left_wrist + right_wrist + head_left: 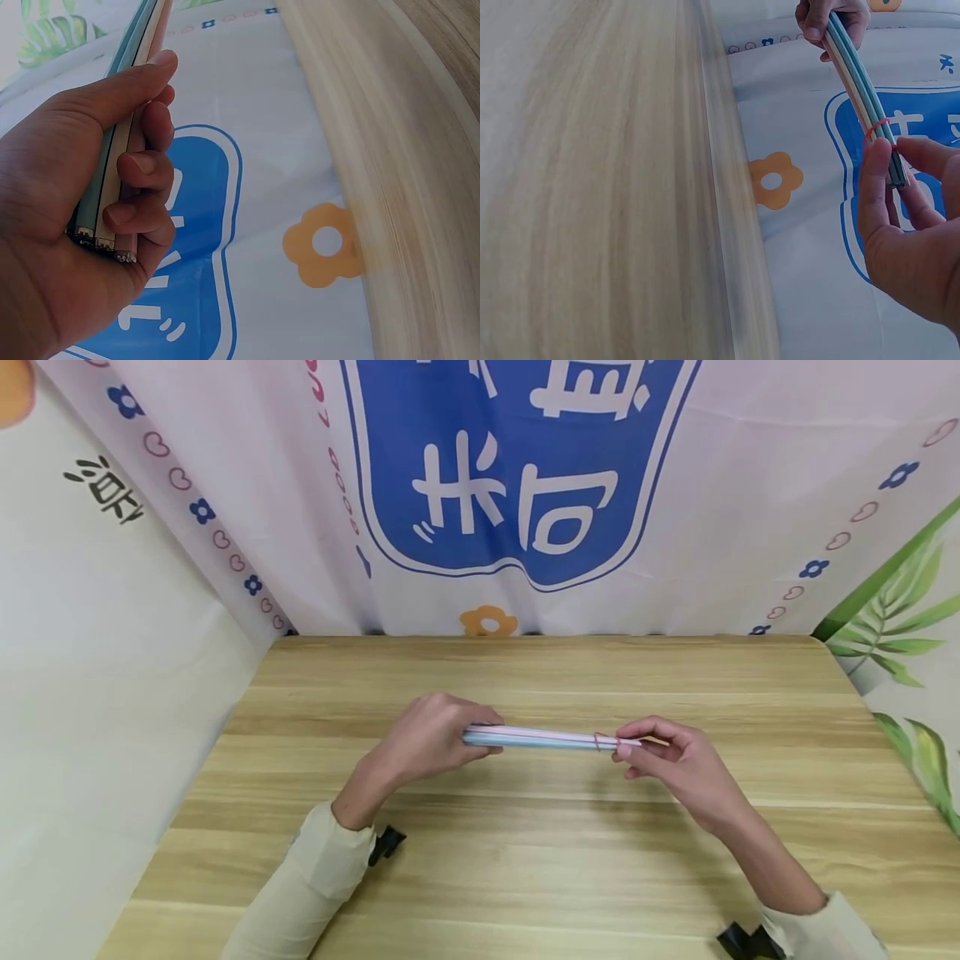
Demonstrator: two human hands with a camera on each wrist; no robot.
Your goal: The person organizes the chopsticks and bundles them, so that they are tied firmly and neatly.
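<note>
A bundle of long, thin pastel strips (540, 738) in blue, cream and pink lies level above the table, held between both hands. My left hand (431, 737) grips its left end, with the thumb on one side and curled fingers on the other. In the left wrist view, the strips' dark, scalloped ends (105, 244) show near the palm. A thin red rubber band (876, 126) loops round the bundle near its right end. There my right hand (678, 764) pinches the band against the bundle with thumb and fingertips. Whether it also grips the strips firmly is unclear.
Below the hands is a wood-grain table (525, 860). A printed curtain (720, 527) with a blue emblem hangs along its back edge. A white wall covering (112, 693) stands at the left, and leaf-patterned cloth (900, 627) at the right.
</note>
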